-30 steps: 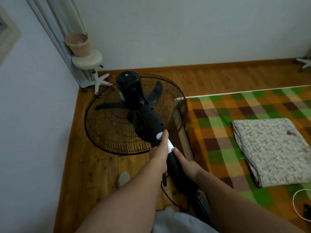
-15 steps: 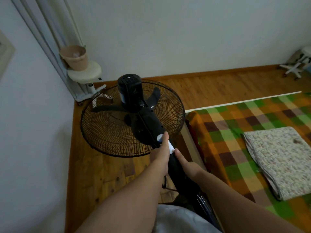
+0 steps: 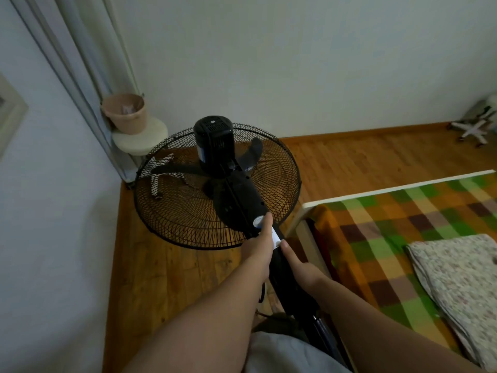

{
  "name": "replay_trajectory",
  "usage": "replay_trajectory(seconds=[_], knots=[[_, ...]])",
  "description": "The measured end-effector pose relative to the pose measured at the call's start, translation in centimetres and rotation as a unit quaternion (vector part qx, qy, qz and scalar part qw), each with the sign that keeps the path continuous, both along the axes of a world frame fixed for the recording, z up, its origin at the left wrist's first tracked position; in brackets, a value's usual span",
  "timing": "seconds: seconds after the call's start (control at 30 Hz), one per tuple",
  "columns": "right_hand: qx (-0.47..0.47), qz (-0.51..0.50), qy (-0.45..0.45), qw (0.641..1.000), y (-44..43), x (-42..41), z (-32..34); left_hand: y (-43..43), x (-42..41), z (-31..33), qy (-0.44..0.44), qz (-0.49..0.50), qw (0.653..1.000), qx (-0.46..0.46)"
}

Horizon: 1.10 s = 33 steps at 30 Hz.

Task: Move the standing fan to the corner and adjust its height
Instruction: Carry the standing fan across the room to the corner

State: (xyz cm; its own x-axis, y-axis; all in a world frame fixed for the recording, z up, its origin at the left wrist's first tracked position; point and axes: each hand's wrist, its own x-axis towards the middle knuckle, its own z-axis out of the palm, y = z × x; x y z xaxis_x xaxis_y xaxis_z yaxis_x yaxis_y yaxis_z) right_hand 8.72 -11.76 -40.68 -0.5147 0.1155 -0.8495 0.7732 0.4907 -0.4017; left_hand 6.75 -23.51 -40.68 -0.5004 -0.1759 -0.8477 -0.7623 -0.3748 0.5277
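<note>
A black standing fan (image 3: 215, 184) leans away from me, its round wire cage and motor housing toward the room's corner. Both of my hands hold its black column just below the control panel. My left hand (image 3: 259, 246) grips the column from the left, with the thumb lying along a white label. My right hand (image 3: 301, 267) grips it from the right, a little lower. The fan's base is hidden below my arms.
A white stool (image 3: 139, 138) carrying a beige bucket (image 3: 125, 111) stands in the corner beside a pale curtain (image 3: 80, 63). A bed (image 3: 403, 224) with a green and orange checked cover and a folded floral blanket (image 3: 462, 286) fills the right. Wooden floor (image 3: 166, 278) lies between.
The fan head has moved closer to the corner stool, and the view has shifted forward and up. Both hands keep the same grip on the column.
</note>
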Motion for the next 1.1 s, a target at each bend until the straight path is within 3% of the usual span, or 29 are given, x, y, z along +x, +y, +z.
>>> replay_trajectory(seconds=[0.53, 1.1], knots=[[-0.040, -0.042, -0.011, 0.998, -0.4, -20.8, -1.1, -0.9, -21.0, 0.6, -0.049, -0.001, 0.999, -0.016], [-0.022, -0.159, -0.008, 0.987, -6.6, -38.7, -1.6, -6.4, -41.9, -1.8, -0.064, -0.142, 0.988, -0.017]])
